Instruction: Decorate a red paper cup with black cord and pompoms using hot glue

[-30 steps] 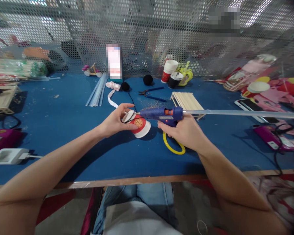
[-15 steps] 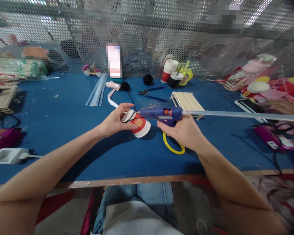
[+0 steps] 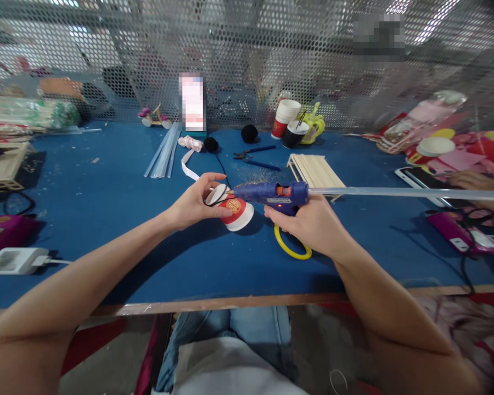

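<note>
My left hand [image 3: 195,204] is closed around a red and white paper cup [image 3: 235,213], which lies tilted over the blue table. A black cord [image 3: 218,164] runs from a small black ball [image 3: 210,145] to the cup, and a white ribbon [image 3: 188,164] reaches toward the same fingers. In my right hand [image 3: 313,222] is a blue glue gun [image 3: 267,193], its nozzle against or very near the cup's left end. A long clear glue stick [image 3: 395,192] juts from the gun's back. Beneath that hand shows the yellow handle [image 3: 292,251] of a tool, the rest hidden.
Blue-handled pliers [image 3: 257,156], a slatted wooden rack [image 3: 318,171] and loose glue sticks [image 3: 164,151] lie beyond my hands. Stacked cups [image 3: 286,118] stand near the mesh panel. A white power socket [image 3: 16,261] sits left. Another person's hand [image 3: 477,182] is at the far right.
Very little differs. Both hands keep their hold on the cup and the glue gun, and the whole view has shifted slightly.
</note>
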Demonstrator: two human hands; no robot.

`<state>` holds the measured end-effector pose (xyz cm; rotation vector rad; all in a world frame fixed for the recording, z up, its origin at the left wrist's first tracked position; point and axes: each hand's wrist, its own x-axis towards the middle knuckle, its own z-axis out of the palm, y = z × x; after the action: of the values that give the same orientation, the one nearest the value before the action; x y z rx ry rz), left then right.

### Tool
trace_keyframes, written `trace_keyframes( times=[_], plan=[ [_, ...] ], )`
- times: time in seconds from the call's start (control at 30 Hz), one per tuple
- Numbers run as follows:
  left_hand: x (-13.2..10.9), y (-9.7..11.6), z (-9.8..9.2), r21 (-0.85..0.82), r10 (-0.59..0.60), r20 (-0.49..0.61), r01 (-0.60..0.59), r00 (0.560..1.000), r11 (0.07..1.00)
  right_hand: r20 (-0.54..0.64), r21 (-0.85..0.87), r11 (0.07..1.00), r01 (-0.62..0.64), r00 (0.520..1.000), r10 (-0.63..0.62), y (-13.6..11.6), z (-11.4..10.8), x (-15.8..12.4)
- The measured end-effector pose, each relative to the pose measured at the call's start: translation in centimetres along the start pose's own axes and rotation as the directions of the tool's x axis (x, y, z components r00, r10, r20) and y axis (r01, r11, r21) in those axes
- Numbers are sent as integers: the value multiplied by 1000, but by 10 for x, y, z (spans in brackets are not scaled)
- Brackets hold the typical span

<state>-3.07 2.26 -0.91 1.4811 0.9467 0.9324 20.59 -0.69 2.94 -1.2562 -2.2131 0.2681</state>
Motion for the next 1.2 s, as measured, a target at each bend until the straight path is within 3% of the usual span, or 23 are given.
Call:
trace_keyframes(
  times=[0.87,1.07,1.2],
  plan=[
    [2,-2,1,11,32,-4,-32,999,999,44,-84,996,15,999,-11,-10,9,-7],
    [1,1,2,-1,11,-11,-11,1000,1000,12,-61,998,-7,1000,8,-4,2,-6],
    [1,1,1,-5,16,-2,-16,1000,1000,-26,-93,995,47,998,-50,1,1,-2]
  ],
)
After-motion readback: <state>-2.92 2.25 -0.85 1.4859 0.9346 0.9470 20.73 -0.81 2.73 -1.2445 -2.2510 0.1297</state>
